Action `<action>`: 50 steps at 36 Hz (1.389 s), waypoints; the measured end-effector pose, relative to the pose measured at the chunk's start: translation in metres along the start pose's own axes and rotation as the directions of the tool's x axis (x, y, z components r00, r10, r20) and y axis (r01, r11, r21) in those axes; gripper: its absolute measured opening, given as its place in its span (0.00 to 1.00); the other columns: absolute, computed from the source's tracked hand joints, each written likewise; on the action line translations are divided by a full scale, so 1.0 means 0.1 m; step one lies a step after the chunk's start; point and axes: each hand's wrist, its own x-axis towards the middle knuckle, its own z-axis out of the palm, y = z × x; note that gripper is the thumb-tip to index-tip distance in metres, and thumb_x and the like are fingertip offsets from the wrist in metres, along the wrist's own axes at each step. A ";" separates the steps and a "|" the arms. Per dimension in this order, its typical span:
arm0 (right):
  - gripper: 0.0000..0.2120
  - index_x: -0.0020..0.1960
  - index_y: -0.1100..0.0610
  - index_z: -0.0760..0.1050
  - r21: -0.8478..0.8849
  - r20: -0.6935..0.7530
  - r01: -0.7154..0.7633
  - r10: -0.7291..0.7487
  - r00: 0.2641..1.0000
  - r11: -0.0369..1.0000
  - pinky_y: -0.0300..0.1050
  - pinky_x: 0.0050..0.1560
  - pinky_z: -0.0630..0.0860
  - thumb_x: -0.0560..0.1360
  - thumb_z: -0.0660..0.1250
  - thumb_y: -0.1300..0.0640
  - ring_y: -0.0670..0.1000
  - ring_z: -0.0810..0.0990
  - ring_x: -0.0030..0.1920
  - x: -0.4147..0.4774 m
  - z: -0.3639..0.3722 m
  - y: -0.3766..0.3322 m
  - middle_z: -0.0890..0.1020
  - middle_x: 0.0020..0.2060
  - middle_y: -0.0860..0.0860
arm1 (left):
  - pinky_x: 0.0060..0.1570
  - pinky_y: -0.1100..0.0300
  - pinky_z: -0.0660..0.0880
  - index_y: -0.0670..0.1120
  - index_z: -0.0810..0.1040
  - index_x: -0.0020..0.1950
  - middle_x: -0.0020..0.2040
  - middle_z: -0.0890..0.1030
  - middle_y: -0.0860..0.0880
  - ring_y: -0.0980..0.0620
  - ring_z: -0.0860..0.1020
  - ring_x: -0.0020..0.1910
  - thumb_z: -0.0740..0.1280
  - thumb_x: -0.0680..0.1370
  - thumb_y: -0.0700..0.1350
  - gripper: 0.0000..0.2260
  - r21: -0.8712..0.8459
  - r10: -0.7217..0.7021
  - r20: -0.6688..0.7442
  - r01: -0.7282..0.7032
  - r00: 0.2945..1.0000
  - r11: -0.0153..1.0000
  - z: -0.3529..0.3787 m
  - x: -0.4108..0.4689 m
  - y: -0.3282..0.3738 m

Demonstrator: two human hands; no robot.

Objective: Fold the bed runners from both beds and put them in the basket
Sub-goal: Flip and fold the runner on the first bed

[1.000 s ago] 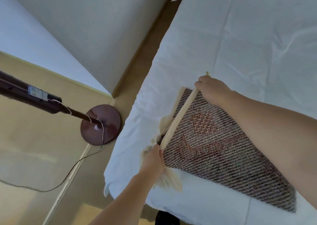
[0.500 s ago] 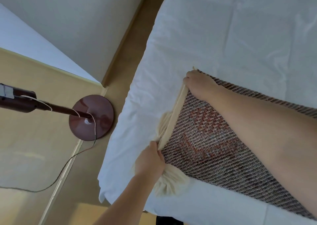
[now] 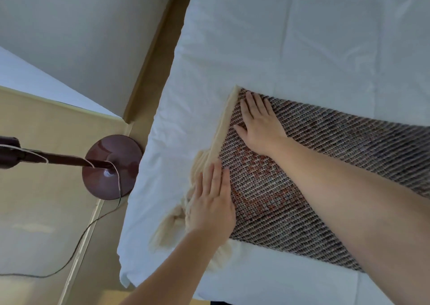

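Note:
A woven brown and rust bed runner point(image 3: 274, 188) with a cream edge and cream tassels lies across the white bed point(image 3: 279, 48), running off to the right. My left hand point(image 3: 211, 202) rests flat, fingers together, on its near left corner over the tassels. My right hand point(image 3: 260, 123) lies flat with fingers spread on the runner near its far left corner. Neither hand grips the cloth. My right forearm covers part of the runner. No basket is in view.
A floor lamp with a round dark red base point(image 3: 111, 167) and a trailing cord stands on the tan floor just left of the bed. A second white bed point(image 3: 30, 81) shows at the left edge. A grey wall rises behind the gap.
Both hands let go of the runner's cream end, which they had been pinching, and now press flat on it. The end lies down on the bed.

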 end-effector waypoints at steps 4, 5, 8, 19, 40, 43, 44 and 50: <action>0.37 0.77 0.59 0.39 -0.016 -0.007 -0.073 0.073 0.997 0.997 0.54 0.76 0.38 0.78 0.36 0.36 0.56 0.38 0.77 -0.23 0.13 0.35 0.40 0.77 0.58 | 0.72 0.44 0.45 0.42 0.53 0.77 0.77 0.51 0.42 0.45 0.49 0.77 0.51 0.80 0.57 0.30 0.031 0.085 0.063 -0.088 0.994 0.996 0.28 0.12 0.37; 0.37 0.77 0.59 0.39 -0.025 -0.005 -0.081 0.081 0.997 0.996 0.54 0.76 0.38 0.78 0.36 0.36 0.56 0.38 0.77 -0.30 0.16 0.47 0.40 0.77 0.58 | 0.72 0.43 0.45 0.42 0.52 0.77 0.78 0.51 0.42 0.45 0.48 0.77 0.50 0.80 0.57 0.30 0.039 0.090 0.081 -0.093 0.993 0.995 0.35 0.15 0.45; 0.37 0.77 0.59 0.39 -0.051 -0.009 -0.108 0.108 0.994 0.993 0.54 0.75 0.38 0.77 0.35 0.35 0.56 0.37 0.76 -0.56 0.25 0.86 0.40 0.77 0.57 | 0.72 0.41 0.46 0.41 0.53 0.76 0.77 0.54 0.40 0.42 0.51 0.77 0.50 0.80 0.58 0.31 0.030 0.104 0.112 -0.108 0.988 0.994 0.55 0.20 0.74; 0.38 0.77 0.59 0.39 -0.085 -0.009 -0.345 0.345 0.938 0.935 0.55 0.75 0.38 0.77 0.36 0.35 0.57 0.40 0.77 -1.63 0.65 2.53 0.42 0.77 0.58 | 0.71 0.43 0.31 0.45 0.35 0.76 0.76 0.35 0.45 0.46 0.31 0.74 0.41 0.80 0.60 0.30 -0.051 0.358 0.168 -0.354 0.919 0.934 1.07 0.24 2.34; 0.38 0.77 0.61 0.41 0.136 -0.052 -0.229 0.238 0.970 0.964 0.55 0.75 0.36 0.77 0.37 0.37 0.57 0.39 0.77 -2.57 1.16 2.63 0.42 0.77 0.58 | 0.73 0.48 0.44 0.45 0.58 0.76 0.77 0.51 0.44 0.45 0.48 0.77 0.51 0.80 0.54 0.26 -0.047 0.685 0.291 -0.705 0.668 0.708 1.78 -0.59 3.50; 0.38 0.77 0.62 0.43 0.146 -0.034 -0.201 0.208 0.978 0.969 0.56 0.75 0.39 0.77 0.37 0.37 0.58 0.40 0.77 -2.76 1.21 2.56 0.44 0.77 0.59 | 0.73 0.48 0.46 0.45 0.59 0.76 0.78 0.53 0.44 0.45 0.51 0.77 0.54 0.79 0.53 0.26 -0.042 0.711 0.291 -0.734 0.640 0.678 1.74 -0.73 3.39; 0.38 0.77 0.62 0.44 0.158 -0.035 -0.188 0.196 0.980 0.969 0.56 0.76 0.41 0.78 0.37 0.37 0.58 0.41 0.77 -2.80 1.22 2.55 0.44 0.77 0.59 | 0.73 0.48 0.46 0.45 0.59 0.76 0.78 0.53 0.44 0.45 0.51 0.77 0.54 0.79 0.53 0.26 -0.042 0.716 0.290 -0.739 0.635 0.672 1.72 -0.76 3.35; 0.31 0.78 0.55 0.47 0.653 -0.052 -0.319 0.460 0.886 0.687 0.51 0.75 0.53 0.81 0.54 0.45 0.54 0.48 0.77 -2.80 1.04 2.72 0.43 0.78 0.54 | 0.71 0.51 0.53 0.45 0.60 0.76 0.77 0.57 0.44 0.47 0.55 0.76 0.56 0.78 0.50 0.26 -0.061 0.703 0.238 -0.712 0.670 0.700 1.56 -0.77 3.24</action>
